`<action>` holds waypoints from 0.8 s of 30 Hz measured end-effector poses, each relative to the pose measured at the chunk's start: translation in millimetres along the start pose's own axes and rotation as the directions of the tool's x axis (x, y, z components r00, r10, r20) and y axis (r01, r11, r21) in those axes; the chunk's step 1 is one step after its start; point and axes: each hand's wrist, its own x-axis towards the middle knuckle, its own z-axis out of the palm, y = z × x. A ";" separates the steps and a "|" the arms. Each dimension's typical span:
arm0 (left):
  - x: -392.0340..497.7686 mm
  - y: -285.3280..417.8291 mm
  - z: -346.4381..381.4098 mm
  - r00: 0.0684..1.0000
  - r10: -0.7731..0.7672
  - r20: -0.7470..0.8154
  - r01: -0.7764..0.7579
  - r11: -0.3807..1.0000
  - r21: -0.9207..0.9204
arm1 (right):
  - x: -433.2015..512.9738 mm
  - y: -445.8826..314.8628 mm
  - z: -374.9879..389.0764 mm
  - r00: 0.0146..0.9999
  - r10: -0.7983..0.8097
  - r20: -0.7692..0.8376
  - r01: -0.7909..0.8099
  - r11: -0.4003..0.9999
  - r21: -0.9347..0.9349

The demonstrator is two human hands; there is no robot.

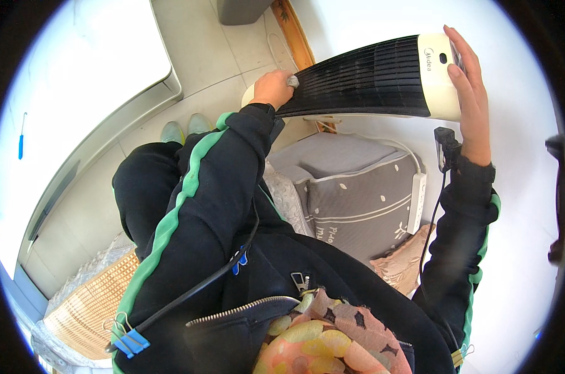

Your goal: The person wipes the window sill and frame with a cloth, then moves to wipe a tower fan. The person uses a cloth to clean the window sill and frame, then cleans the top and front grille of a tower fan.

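Note:
A Midea tower fan (357,77) with a black grille and cream casing stands before me near the wall. My right hand (472,89) grips its cream top (439,89), the thumb on the front side and fingers over the top end. Low on the grille, my left hand (274,88) is closed around a small grey wad (293,81), which looks like cloth and touches the grille's edge. Most of the wad is hidden in the fist. Part of the cream base (247,95) shows beyond that hand.
A white power strip (417,203) with its cord lies on a grey patterned sofa cover (362,201). At left is a white table (90,61) with a blue-handled screwdriver (21,146). A woven mat (95,304) covers the seat. A grey bin-like object (242,11) stands on the tiles.

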 end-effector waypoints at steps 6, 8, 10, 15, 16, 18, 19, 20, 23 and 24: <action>-2.5 -0.8 -3.0 0.999 0.043 -0.029 -0.042 0.999 0.021 | -0.1 -1.3 0.0 1.000 0.009 0.007 -0.009 1.000 0.026; -1.7 -0.2 -3.1 0.994 0.087 -0.059 -0.086 0.996 0.023 | 0.0 -1.2 -0.5 1.000 0.007 0.010 -0.007 0.999 0.031; -1.0 1.5 -2.8 0.971 0.178 -0.157 -0.182 0.983 -0.008 | -0.1 -0.6 -0.7 1.000 0.001 0.006 -0.001 1.000 0.021; 1.5 6.3 -4.8 0.941 0.272 -0.202 -0.283 0.959 -0.027 | -1.5 0.9 0.0 1.000 0.004 0.003 -0.004 1.000 0.020; 1.3 6.8 -4.8 0.938 0.272 -0.213 -0.285 0.958 -0.032 | -1.3 1.1 -0.3 1.000 0.011 0.003 -0.011 1.000 0.012; 0.9 6.1 -4.3 0.936 0.279 -0.217 -0.290 0.957 -0.023 | -1.2 1.3 -1.1 1.000 0.026 0.002 -0.026 1.000 -0.005; 0.5 5.1 -3.6 0.936 0.285 -0.209 -0.293 0.956 -0.008 | -1.4 1.3 -1.3 1.000 0.024 0.007 -0.024 1.000 0.007; 0.3 3.5 -3.0 0.933 0.295 -0.208 -0.299 0.954 0.012 | -1.1 1.3 -1.2 1.000 0.022 0.012 -0.022 1.000 0.019; -0.8 -1.4 1.0 0.978 0.196 -0.071 -0.190 0.978 0.093 | -1.6 1.0 0.2 1.000 0.022 0.010 -0.023 0.999 0.025; -0.9 -2.2 2.8 0.971 0.218 -0.101 -0.210 0.974 0.083 | -2.3 0.9 0.3 1.000 0.024 0.005 -0.024 0.999 0.021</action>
